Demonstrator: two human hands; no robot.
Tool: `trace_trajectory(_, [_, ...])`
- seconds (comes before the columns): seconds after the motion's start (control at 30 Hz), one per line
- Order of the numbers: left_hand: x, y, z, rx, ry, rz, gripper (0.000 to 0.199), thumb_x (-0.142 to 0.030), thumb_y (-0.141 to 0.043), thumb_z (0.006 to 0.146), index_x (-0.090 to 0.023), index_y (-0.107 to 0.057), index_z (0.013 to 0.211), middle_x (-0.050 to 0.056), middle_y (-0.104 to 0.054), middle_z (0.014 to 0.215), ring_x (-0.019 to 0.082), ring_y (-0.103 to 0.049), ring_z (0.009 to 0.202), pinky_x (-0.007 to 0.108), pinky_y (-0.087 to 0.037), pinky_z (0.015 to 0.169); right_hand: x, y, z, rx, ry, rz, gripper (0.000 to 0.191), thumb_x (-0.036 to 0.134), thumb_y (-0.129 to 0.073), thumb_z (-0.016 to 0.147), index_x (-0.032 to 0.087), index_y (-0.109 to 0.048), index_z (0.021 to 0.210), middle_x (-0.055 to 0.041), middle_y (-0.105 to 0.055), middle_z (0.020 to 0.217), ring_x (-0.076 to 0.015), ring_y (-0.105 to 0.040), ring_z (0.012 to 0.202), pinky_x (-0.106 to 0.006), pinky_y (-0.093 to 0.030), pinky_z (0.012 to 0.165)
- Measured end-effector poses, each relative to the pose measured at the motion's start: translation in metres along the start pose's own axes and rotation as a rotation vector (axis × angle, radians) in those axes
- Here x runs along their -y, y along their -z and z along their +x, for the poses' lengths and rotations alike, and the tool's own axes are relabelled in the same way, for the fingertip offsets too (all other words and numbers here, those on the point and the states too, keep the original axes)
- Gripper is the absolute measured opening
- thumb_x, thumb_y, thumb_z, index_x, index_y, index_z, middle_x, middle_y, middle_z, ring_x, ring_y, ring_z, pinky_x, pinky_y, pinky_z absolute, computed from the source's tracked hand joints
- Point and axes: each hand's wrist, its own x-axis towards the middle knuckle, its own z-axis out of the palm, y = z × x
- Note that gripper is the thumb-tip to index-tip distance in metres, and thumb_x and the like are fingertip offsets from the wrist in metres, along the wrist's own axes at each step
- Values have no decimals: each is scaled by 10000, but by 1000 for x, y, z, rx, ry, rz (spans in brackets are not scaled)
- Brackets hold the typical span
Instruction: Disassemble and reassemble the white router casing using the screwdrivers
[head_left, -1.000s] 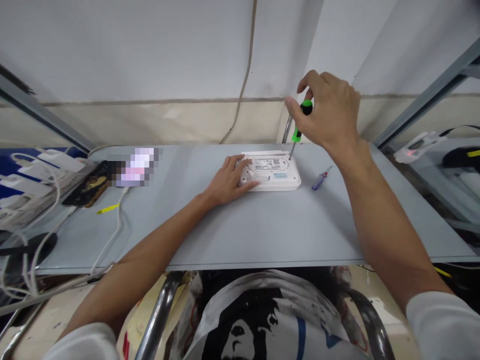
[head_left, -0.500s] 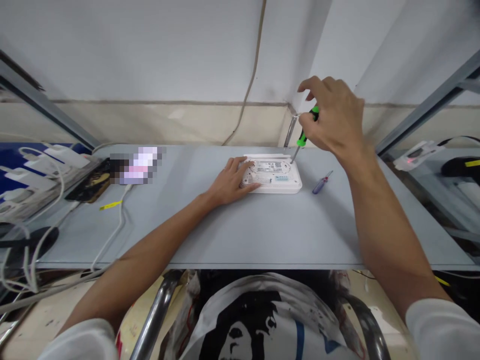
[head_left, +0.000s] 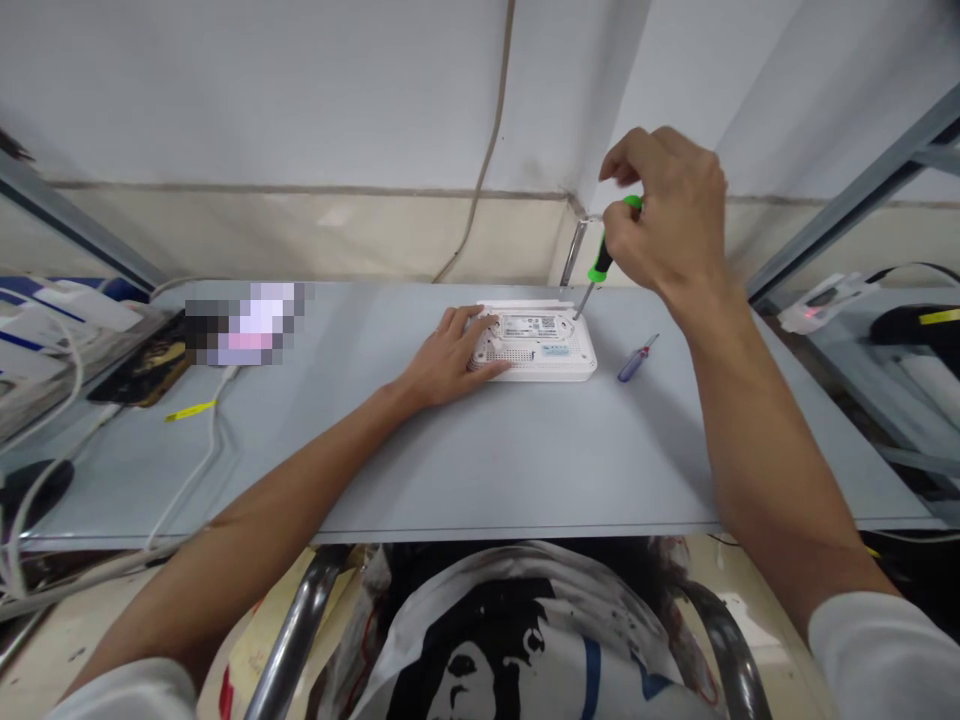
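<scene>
A white router (head_left: 534,362) lies on the table with its labelled, vented side up. My left hand (head_left: 447,360) holds its left end, fingers over the top and thumb along the near edge. Above the right end, my right hand (head_left: 664,205) is closed on the handle of a green-and-black screwdriver (head_left: 600,262), thumb against it and other fingers curled near the top. The screwdriver stands tilted, its tip at the router's far right corner. A second, smaller screwdriver (head_left: 636,362) with a purple see-through handle lies to the right of the router.
On the left of the grey table (head_left: 480,470) lie a lit phone (head_left: 259,322), a dark phone (head_left: 139,370) and white cables (head_left: 214,440). Plugged-in chargers (head_left: 67,315) crowd the far left. A wall stands behind, with metal frame posts (head_left: 862,205) at the sides.
The whole view has shifted slightly. My right hand has turned a little about the screwdriver handle, with its upper fingers blurred. My left hand stays on the router.
</scene>
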Motion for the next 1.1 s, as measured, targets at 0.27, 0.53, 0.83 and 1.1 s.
trace_trajectory(0.27, [1,1,-4,16,13,24,773,-744,-464,983,-206,-448,1538,193,-423,1547,390,-406,1430,601,-448,1172,-3,-6,4,-6,-43,120,166,453,-585,937,319,-632,1021,-112,-716,1061,-401,-555,1258,-518,-500,914])
trace_trajectory(0.53, [1,0,-3,15,1,24,770,-733,-468,989,-189,-446,1534,202,-418,1543,390,-413,1413,606,-441,1171,1,0,-1,93,114,-133,349,364,-434,965,386,-717,1169,-62,-640,1397,-404,-593,1201,-562,-494,808])
trace_trajectory(0.83, [1,1,-5,17,5,13,754,-723,-473,992,-212,-439,1545,192,-420,1547,390,-413,1415,613,-467,1147,-7,-21,2,118,50,-203,441,597,-491,996,256,-739,1125,-162,-715,1079,-392,-631,1012,-465,-471,729])
trace_trajectory(1.1, [2,1,-5,12,-4,19,770,-743,-451,992,-209,-441,1548,192,-419,1556,386,-423,1412,613,-458,1161,-1,2,-4,287,252,-132,582,292,-584,936,383,-531,1509,-97,-471,1565,-420,-566,1308,-605,-488,1031])
